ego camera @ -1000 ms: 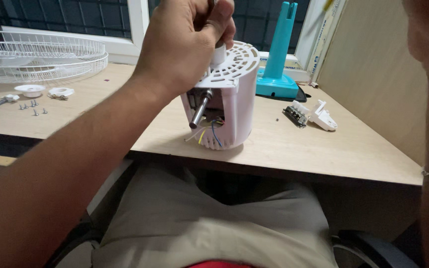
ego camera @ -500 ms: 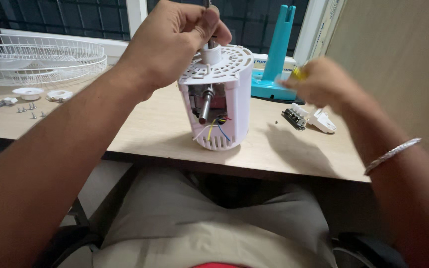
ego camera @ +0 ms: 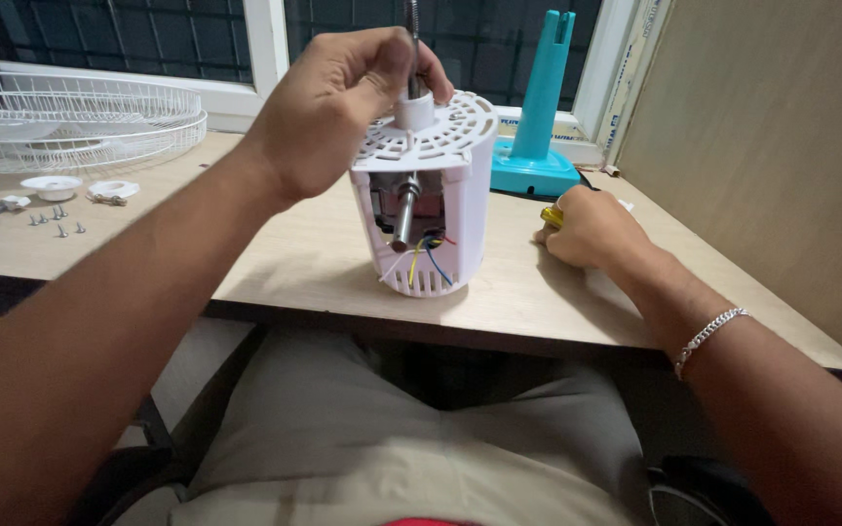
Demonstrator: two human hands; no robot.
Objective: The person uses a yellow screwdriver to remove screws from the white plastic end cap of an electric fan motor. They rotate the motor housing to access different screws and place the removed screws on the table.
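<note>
White motor housing [ego camera: 450, 195] with slotted, perforated top, yellow, blue and red wires [ego camera: 426, 255] inside; teal stand [ego camera: 538, 117], upper centre; white wire grille [ego camera: 70, 117], upper left; pale wood-grain table [ego camera: 275, 253]; silver chain bracelet [ego camera: 708, 336].

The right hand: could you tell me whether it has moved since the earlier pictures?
Yes. The right hand has dropped onto the table, right of the white motor housing.

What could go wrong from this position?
The white motor housing stands near the table edge, steadied only by the left hand gripping its top shaft; it may tip off. Loose coloured wires hang out and might snag. The small screws lie loose and could scatter.
</note>
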